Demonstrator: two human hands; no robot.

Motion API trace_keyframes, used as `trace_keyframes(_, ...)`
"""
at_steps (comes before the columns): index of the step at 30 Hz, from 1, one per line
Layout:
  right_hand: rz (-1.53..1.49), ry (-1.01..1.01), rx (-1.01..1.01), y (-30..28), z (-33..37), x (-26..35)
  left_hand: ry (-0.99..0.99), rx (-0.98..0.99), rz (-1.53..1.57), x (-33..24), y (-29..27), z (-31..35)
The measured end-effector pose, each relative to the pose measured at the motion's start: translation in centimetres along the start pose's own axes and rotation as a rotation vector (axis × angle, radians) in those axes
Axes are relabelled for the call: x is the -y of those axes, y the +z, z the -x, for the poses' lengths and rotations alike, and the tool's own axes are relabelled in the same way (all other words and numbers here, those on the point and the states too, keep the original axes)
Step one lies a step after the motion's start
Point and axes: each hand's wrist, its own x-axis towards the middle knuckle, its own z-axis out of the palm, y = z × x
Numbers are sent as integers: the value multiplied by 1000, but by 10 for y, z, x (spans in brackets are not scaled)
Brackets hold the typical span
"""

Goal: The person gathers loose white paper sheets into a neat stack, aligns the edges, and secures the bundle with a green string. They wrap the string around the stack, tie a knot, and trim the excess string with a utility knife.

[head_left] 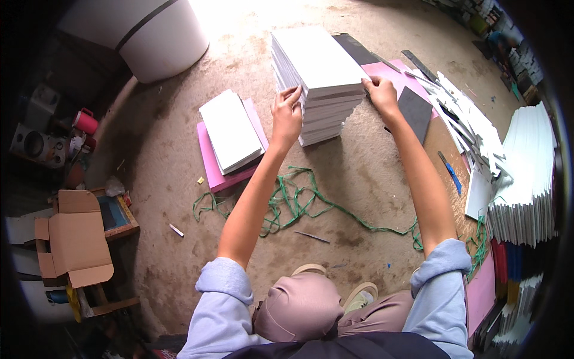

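Note:
A tall stack of white boards [323, 57] stands on the floor in front of me, its layers slightly uneven down the sides. My left hand [287, 118] is closed at its near left corner, fingertips against the upper edge. At the near right corner, my right hand [381, 94] pinches the top edge between thumb and fingers. To the left lies a lower pile of white boards [230, 128] on pink sheets [210, 164]. How many boards my fingers grip cannot be made out.
Tangled green strapping [302, 203] trails over the floor. On the right are a blue cutter knife [451, 175], loose white strips [469, 113], a dark board [414, 113] and another white stack [526, 173]. A cardboard box [78, 236] and a large white cylinder [164, 45] stand left.

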Motion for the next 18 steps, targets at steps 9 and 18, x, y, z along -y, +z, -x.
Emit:
trace_keyframes(9,-133,136,109,10,-10,-21,-223,79,-26,5,0,1)
trace_keyframes(18,-323,152,162,-8,-7,-11,-679,-90,655,-34,1,-21)
